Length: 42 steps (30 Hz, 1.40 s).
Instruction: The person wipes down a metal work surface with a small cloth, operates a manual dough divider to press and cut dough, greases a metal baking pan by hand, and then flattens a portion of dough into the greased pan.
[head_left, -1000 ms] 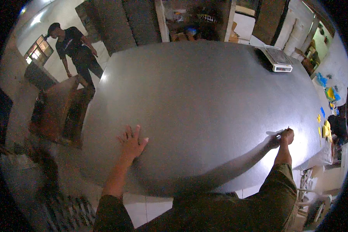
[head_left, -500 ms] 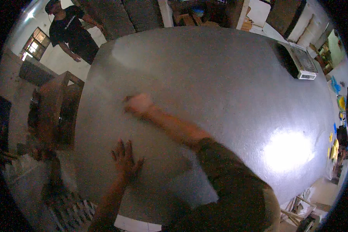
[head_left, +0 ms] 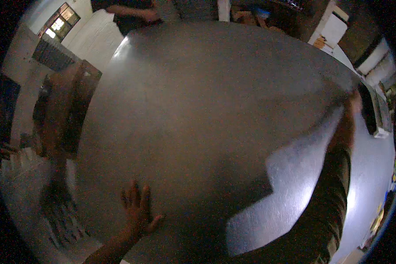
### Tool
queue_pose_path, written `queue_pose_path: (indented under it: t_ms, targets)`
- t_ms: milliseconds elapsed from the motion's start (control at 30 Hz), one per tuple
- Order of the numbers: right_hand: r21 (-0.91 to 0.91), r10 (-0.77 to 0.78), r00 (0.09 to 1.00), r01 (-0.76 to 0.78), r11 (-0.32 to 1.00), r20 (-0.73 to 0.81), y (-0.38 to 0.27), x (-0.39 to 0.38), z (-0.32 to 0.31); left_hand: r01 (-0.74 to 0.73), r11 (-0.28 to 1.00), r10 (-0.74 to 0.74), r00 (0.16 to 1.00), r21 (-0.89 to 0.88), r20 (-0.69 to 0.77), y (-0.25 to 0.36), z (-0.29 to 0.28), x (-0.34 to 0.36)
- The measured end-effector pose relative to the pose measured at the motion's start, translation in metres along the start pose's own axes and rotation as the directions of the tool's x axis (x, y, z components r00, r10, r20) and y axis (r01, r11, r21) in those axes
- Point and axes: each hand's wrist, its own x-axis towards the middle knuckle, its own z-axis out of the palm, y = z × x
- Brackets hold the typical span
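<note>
A large, smooth grey panel (head_left: pixel 185 119) fills the middle of the view in front of me. My left hand (head_left: pixel 138 212) lies flat on its near left part, fingers spread, holding nothing. My right arm stretches to the far right, and my right hand (head_left: pixel 353 104) is at the panel's right side. Motion blur and shade hide its fingers, so what it holds, if anything, is unclear. Close beside it on the panel is a long dark box-shaped object (head_left: pixel 376 115) with a pale end.
A co-worker's arm (head_left: pixel 134 12) reaches over the far left edge. Dark wooden furniture (head_left: pixel 77 110) stands left of the panel. Small yellow and blue items (head_left: pixel 378 215) lie along the right rim. A white slatted thing (head_left: pixel 17 169) is at the lower left.
My right hand has swept from the panel's left middle to its far right, beside the dark box. My left hand stays flat. The view has shifted, and the co-worker now appears closer to the far edge.
</note>
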Motion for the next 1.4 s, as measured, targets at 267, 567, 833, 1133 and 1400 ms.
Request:
queue_pose_path:
  t_ms: [267,567,833,1133,1400]
  targets:
    - [0.180,-0.297,0.955,0.289,0.940,0.018,-0.212,-0.021,0.045,-0.037,0.998,0.037,0.999,0.058,-0.001,0.027,-0.012,-0.025]
    - [0.939,-0.896,0.380,-0.328,0.103,0.231,-0.625,-0.344,-0.017,-0.009,1.000,0.008,0.998,0.012,0.057,0.051,-0.013,-0.004]
    - [0.732,-0.390,0.894,0.114,0.671,0.219,-0.197,-0.081,0.000,-0.061,0.998,0.062,0.995,0.019,-0.078,-0.007,0.011,-0.034]
    - [-0.579,-0.117,0.979,0.195,0.791,0.169,0.174,-0.088,-0.131,0.048,0.999,-0.048,0.999,-0.003,0.010,-0.015,-0.012,-0.037]
    - [0.588,-0.845,0.513,0.640,0.495,0.153,-0.359,-0.453,-0.079,-0.085,0.991,0.048,0.950,-0.108,-0.309,-0.069,0.033,-0.003]
